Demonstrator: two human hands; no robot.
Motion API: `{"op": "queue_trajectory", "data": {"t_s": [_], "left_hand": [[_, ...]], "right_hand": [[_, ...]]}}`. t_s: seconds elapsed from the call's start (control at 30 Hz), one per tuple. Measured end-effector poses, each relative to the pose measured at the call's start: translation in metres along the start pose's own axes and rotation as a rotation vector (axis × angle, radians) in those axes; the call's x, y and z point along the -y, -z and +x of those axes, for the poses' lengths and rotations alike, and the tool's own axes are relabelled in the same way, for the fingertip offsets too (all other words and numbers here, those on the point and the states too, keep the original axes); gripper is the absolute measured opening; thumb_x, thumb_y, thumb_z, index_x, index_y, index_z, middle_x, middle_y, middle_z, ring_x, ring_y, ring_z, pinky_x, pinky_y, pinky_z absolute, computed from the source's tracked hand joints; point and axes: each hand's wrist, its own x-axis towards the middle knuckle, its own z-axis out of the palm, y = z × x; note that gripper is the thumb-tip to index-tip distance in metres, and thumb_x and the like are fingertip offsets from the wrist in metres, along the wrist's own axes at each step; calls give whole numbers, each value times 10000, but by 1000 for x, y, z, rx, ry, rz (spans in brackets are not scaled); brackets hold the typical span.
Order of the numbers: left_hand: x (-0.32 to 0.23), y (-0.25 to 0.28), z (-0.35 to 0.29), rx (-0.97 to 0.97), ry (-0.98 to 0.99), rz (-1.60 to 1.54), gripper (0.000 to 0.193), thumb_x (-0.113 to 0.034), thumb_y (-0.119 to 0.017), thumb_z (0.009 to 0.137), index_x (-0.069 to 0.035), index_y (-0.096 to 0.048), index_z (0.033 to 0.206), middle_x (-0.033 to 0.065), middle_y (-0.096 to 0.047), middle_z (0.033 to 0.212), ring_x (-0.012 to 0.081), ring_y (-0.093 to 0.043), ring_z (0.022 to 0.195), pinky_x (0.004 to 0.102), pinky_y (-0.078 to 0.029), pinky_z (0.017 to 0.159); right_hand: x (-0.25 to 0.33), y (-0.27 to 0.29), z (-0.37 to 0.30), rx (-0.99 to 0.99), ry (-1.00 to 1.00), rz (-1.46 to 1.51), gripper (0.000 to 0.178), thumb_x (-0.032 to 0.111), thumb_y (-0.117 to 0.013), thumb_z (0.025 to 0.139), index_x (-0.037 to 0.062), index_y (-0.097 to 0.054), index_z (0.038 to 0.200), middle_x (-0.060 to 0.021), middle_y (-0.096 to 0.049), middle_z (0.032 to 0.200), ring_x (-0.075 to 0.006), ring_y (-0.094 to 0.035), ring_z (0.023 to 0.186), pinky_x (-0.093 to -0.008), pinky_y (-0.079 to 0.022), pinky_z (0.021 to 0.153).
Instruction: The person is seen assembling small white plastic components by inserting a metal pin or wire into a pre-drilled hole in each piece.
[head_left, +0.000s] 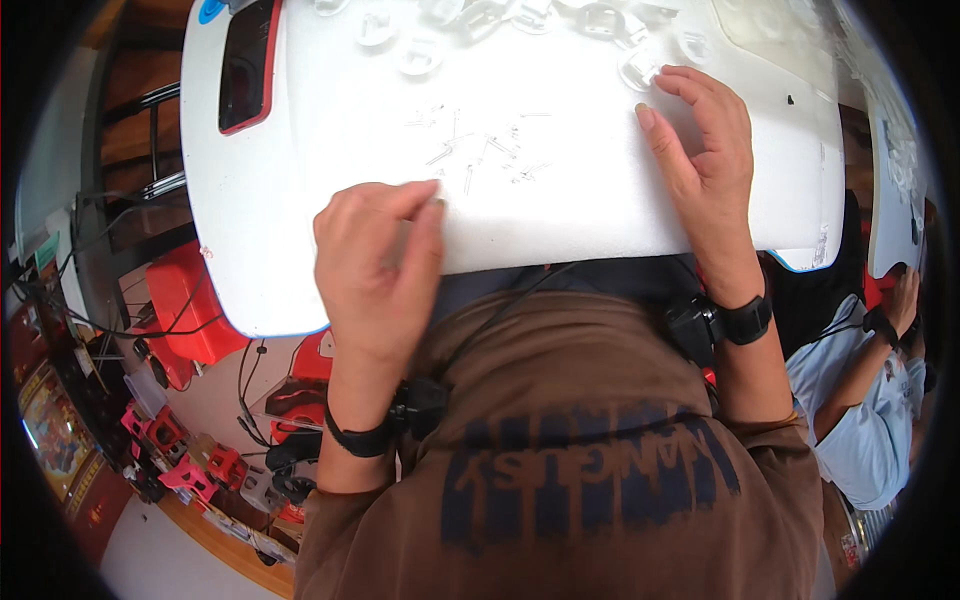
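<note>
Your left hand [375, 265], fingers pinched at the board's [300, 200] near edge, lies nearest the pins [480, 150], scattered just ahead and right. Whether it grips one cannot be told. Your right hand [705, 150] rests flat, open, touching a clear clip [640, 68].

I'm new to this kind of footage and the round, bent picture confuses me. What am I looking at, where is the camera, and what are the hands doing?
There is no machine here, only a person working with bare hands. The single picture comes from a wide fisheye camera worn on the person's head, looking down, which is why straight edges curve near the rim.

The white board lies in front of the person's brown shirt. On it is a scatter of small thin metal pins, and along its far edge a row of clear plastic pieces.

The left hand pinches its fingertips together at the edge of the pins; whether it holds one is too small to tell. The right hand rests flat on the board, fingertips touching a clear piece. Both wrists carry black bands.

Another person sits at the right edge.
</note>
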Motion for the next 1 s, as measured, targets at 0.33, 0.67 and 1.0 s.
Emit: {"op": "queue_trajectory", "data": {"t_s": [0.33, 0.67, 1.0], "left_hand": [[-22, -37, 34, 150, -345, 131, 206, -56, -705, 727, -103, -662, 922, 25, -580, 829, 206, -534, 805, 331, -341, 761], [-45, -57, 45, 120, -358, 412, 102, -79, -652, 716, -85, -604, 805, 73, -554, 783, 259, -533, 800, 383, -350, 754], [-64, -55, 45, 123, -454, 602, 68, -56, -625, 727, -62, -566, 760, 97, -540, 780, 289, -510, 794, 410, -341, 774]], "right_hand": [[11, -5, 8, 119, 13, -171, 374, 153, -651, 849, 84, -602, 1213, -91, -591, 1222, -254, -506, 1134, -350, -343, 992], [-8, -7, 1, -97, 9, 95, 304, 33, -713, 647, 26, -621, 936, -125, -644, 1007, -307, -594, 939, -415, -423, 846], [-1, -7, -8, -296, 51, 194, 174, 54, -639, 681, 44, -527, 814, -97, -518, 777, -288, -516, 777, -387, -413, 751]]}}
